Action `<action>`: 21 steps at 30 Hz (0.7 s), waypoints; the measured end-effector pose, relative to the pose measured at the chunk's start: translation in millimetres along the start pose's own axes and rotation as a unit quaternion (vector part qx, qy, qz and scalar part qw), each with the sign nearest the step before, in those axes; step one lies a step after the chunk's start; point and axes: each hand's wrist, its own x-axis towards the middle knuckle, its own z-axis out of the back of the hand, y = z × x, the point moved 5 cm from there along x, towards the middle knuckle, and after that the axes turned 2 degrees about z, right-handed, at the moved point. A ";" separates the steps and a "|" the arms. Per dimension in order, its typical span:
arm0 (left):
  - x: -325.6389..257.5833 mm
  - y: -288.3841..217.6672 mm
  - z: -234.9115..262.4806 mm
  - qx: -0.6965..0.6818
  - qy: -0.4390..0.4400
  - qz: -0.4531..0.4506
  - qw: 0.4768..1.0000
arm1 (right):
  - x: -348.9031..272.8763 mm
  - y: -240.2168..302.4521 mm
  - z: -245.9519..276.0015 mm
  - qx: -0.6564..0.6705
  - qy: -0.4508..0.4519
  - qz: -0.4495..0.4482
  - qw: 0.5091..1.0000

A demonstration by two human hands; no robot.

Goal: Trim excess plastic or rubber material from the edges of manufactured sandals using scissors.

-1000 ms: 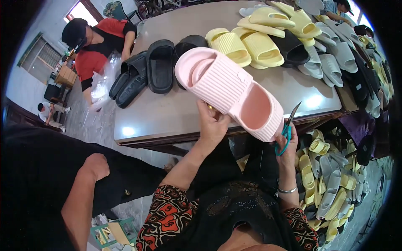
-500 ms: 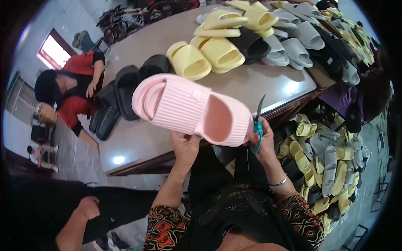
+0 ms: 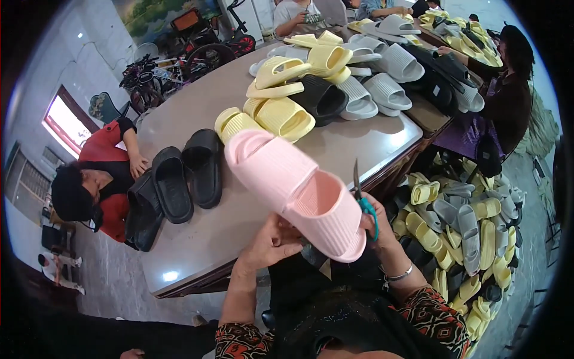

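A pink ribbed slide slipper (image 3: 272,164) is tilted in front of me over the table's near edge. My right hand (image 3: 375,224) grips its lower right end and also holds scissors (image 3: 367,209) with teal handles, dark blades pointing up. Beside the slipper's lower left edge, my left hand (image 3: 269,245) has its fingers curled in; whether anything is between them is hidden. Several black slides (image 3: 172,185) lie on the table to the left. Behind the pink one sit yellow slides (image 3: 280,116).
Grey slides (image 3: 385,93) and black ones (image 3: 323,99) are heaped on the table (image 3: 197,239). A large pile of yellow and grey slides (image 3: 472,233) covers the floor at right. A person in red (image 3: 107,167) leans at the left edge; another person (image 3: 511,84) sits at the far right.
The pink slipper has dropped lower and turned, its right end now pointing further down. My left hand has moved down from its underside. The view has shifted, showing more of the room's far side.
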 end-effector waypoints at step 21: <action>-16.8 -58.1 144.4 0.613 -0.448 -0.207 0.617 | 305.6 200.8 78.0 0.023 -0.175 0.243 0.954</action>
